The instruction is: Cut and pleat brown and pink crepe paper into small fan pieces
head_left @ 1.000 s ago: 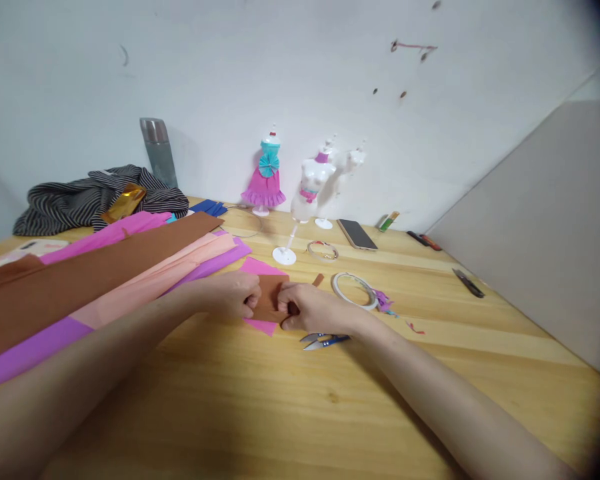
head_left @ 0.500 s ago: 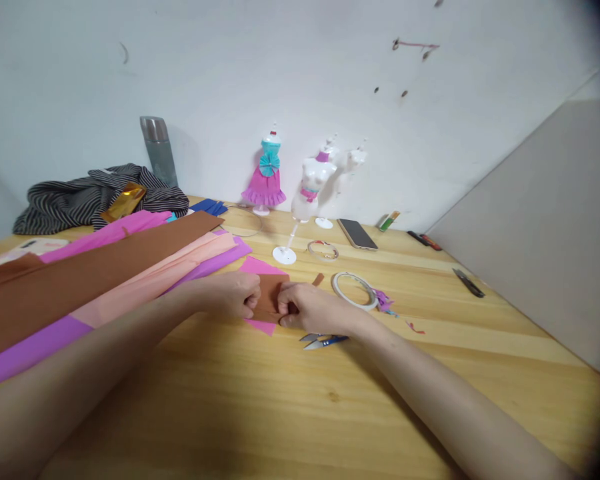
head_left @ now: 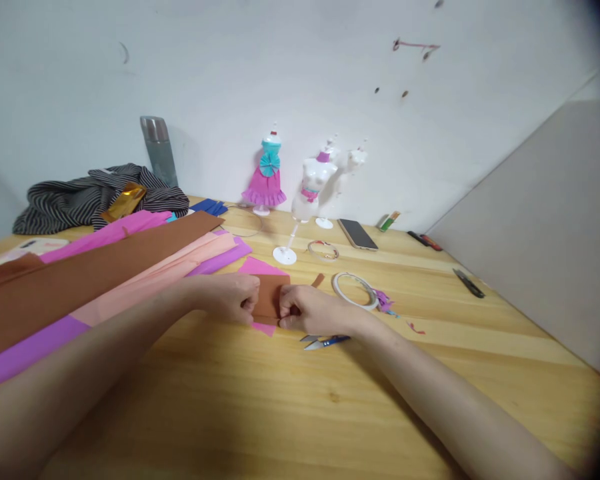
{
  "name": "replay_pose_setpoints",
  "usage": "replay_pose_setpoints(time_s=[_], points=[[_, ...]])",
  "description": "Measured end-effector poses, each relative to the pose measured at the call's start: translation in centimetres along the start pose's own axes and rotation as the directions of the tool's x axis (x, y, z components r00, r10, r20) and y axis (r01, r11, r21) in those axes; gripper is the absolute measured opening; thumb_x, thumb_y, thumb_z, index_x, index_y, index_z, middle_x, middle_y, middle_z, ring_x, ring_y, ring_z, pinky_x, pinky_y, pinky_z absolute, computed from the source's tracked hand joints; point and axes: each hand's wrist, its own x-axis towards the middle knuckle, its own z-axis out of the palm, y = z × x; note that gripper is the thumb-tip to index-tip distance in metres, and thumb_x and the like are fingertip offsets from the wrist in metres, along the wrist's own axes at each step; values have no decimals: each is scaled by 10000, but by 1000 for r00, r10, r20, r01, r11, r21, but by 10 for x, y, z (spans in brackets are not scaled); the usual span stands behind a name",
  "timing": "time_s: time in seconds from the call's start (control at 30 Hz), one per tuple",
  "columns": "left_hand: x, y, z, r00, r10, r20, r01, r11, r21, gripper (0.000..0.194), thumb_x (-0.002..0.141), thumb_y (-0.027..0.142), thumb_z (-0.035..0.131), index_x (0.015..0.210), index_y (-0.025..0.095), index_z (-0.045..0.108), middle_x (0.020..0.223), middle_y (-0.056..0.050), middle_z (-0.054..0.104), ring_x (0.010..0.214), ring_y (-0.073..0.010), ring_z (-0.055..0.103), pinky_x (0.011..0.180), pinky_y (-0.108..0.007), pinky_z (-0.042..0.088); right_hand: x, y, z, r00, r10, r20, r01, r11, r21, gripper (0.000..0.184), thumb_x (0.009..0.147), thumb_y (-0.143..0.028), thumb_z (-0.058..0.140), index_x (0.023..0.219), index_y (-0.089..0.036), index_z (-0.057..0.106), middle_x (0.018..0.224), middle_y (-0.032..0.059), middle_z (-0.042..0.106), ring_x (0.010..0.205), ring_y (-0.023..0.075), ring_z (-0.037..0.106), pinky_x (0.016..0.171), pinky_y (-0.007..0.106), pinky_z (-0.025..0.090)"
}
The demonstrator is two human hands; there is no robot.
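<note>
A small brown crepe paper piece (head_left: 271, 297) lies over a pink paper piece (head_left: 263, 266) on the table. My left hand (head_left: 233, 297) is closed on the brown piece's left edge, and my right hand (head_left: 307, 307) pinches its right edge near the lower corner. Along the side nearest me the brown paper shows a narrow fold line. Fingertips of both hands are partly hidden. Blue-handled thread snips (head_left: 325, 342) lie just below my right hand. A short brown strip (head_left: 318, 280) rests above it.
Long brown, peach and purple paper sheets (head_left: 105, 272) cover the left side. Small mannequins (head_left: 316, 177), one in a dress (head_left: 265, 183), stand at the back. To the right are a tape roll (head_left: 336, 287), a phone (head_left: 357, 235) and a cutter (head_left: 469, 283). A bottle (head_left: 159, 153) stands back left.
My left hand has shifted slightly along the brown paper's lower edge, covering more of the pink paper there. My right hand stays almost in place. The brown paper looks flatter.
</note>
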Motion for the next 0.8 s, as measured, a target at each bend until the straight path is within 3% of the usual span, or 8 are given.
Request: replay_pose_setpoints(time_s=[0.3, 0.6, 0.8], points=[[0, 2, 2, 996, -88, 4, 88, 996, 2, 122, 654, 134, 512, 556, 166, 448, 674, 11, 498, 599, -103, 437, 557, -231, 336, -1, -9, 0, 999, 23, -37, -28, 988, -150, 93, 716, -136, 564, 626, -143, 590, 768, 30, 587, 620, 101, 488, 553, 219, 327], [2, 19, 3, 988, -155, 10, 150, 969, 197, 168, 665, 117, 501, 540, 166, 400, 623, -4, 449, 545, -103, 344, 509, -269, 255, -2, -15, 2, 996, 60, -71, -74, 973, -216, 86, 704, -133, 556, 621, -154, 546, 788, 40, 590, 634, 113, 493, 545, 225, 314], [-2, 16, -1, 989, -148, -14, 149, 985, 85, 126, 644, 126, 511, 572, 170, 418, 617, 2, 455, 561, -105, 388, 514, -251, 275, -1, -10, 4, 995, 62, -74, -74, 980, -182, 69, 693, -125, 551, 646, -160, 514, 777, 32, 582, 644, 110, 490, 544, 220, 302]])
